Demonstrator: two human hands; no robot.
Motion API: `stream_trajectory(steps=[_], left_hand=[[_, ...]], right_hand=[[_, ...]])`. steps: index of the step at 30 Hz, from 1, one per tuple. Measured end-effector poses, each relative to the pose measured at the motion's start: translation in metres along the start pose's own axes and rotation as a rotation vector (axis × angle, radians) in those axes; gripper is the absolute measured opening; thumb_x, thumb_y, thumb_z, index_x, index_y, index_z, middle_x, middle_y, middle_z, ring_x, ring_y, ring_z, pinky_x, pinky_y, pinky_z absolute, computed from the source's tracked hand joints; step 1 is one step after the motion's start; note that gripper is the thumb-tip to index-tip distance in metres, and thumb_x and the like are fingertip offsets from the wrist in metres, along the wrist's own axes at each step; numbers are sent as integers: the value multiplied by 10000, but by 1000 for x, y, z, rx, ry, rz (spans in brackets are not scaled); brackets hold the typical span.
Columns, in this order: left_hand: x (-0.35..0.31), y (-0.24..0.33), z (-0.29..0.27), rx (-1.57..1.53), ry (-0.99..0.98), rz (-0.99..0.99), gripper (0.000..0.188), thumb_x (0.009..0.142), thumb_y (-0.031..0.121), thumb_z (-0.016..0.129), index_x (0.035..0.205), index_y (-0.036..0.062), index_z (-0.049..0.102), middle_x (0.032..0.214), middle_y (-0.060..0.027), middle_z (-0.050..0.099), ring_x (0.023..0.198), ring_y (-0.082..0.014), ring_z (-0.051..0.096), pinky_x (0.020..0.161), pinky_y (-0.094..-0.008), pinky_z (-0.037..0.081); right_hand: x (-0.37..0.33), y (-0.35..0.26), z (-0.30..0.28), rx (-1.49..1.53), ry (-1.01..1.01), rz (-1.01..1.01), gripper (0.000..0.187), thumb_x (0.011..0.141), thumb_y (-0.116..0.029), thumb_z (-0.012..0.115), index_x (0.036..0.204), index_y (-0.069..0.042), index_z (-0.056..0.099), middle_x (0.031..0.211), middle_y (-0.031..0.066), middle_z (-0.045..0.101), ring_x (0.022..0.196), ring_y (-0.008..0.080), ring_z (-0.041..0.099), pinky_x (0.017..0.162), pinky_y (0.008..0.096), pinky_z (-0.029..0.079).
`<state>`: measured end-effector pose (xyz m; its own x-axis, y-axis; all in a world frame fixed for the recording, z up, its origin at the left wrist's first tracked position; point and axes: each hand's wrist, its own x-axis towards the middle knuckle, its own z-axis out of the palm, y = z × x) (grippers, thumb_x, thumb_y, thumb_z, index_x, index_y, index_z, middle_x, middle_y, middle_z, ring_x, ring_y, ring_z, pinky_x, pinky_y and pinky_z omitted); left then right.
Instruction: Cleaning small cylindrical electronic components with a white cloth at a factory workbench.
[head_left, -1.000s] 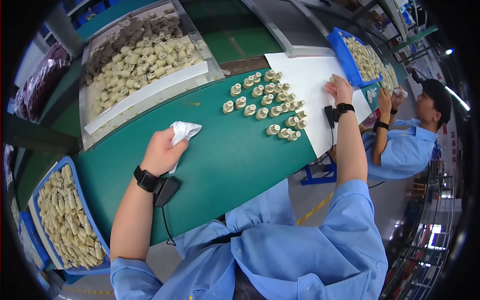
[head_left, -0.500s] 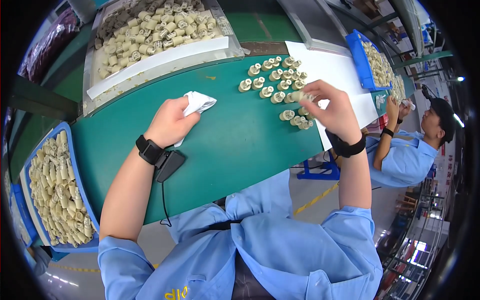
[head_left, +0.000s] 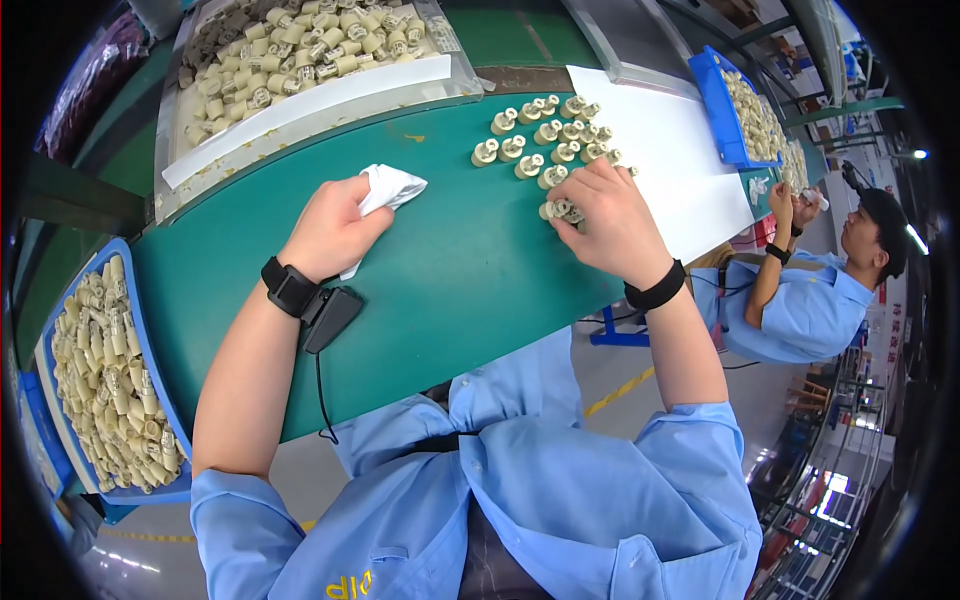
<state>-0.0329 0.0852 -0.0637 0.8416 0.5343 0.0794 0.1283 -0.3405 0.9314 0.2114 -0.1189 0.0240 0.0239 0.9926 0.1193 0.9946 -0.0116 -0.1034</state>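
My left hand [head_left: 332,226] is closed around a crumpled white cloth [head_left: 393,188] over the middle of the green work surface [head_left: 455,260]. To its right, my right hand [head_left: 622,222] reaches down with thumb and fingers curled around small cream cylindrical parts [head_left: 562,211]; the palm hides how many it has. Just beyond its knuckles stand several more cream parts with narrower, shiny tops, such as one piece [head_left: 530,166], in loose rows.
Heaped cream parts fill a tray [head_left: 310,132] at the far left and a blue bin [head_left: 150,345] at the near left. A white sheet [head_left: 690,160] lies right of the rows. Beyond it are another blue bin [head_left: 712,110] and a co-worker [head_left: 800,300] in blue.
My right hand has come down and left toward the near end of the rows and now closes on parts there. The left hand keeps the cloth, nearly still.
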Motion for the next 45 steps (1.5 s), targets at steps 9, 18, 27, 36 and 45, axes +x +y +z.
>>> stream_trajectory(steps=[9,18,27,36,45], left_hand=[[-4,-2,2,10,-4,-19,227,799,150,592,960,-5,636,720,-111,631,624,-182,573,596,-322,457],[-3,2,2,22,1,7,223,800,155,596,949,-7,632,724,-128,631,632,-206,584,607,-331,464],[-5,4,-1,61,-9,-40,213,795,161,596,920,-7,633,705,-136,625,619,-222,586,593,-344,460],[-3,0,0,66,-11,-30,219,781,154,589,917,-10,637,711,-158,625,622,-250,590,593,-354,462],[-3,4,1,74,-4,4,224,779,151,587,927,-10,638,708,-161,624,614,-261,592,587,-354,463]], right_hand=[[-11,-6,-9,-86,199,135,568,623,-266,788,1118,-105,560,1093,96,546,1028,295,513,873,399,405],[-16,10,19,-133,240,143,649,633,-360,776,1184,-112,541,1185,110,515,1121,305,478,957,431,352],[-11,10,23,-174,191,168,612,658,-390,757,1165,-109,558,1160,93,527,1086,285,495,961,425,334],[-8,18,26,-156,172,148,572,667,-390,755,1123,-95,576,1122,86,542,1073,279,501,956,422,332],[-14,13,13,-158,223,125,642,643,-395,771,1177,-107,560,1190,110,527,1132,297,480,981,435,317]])
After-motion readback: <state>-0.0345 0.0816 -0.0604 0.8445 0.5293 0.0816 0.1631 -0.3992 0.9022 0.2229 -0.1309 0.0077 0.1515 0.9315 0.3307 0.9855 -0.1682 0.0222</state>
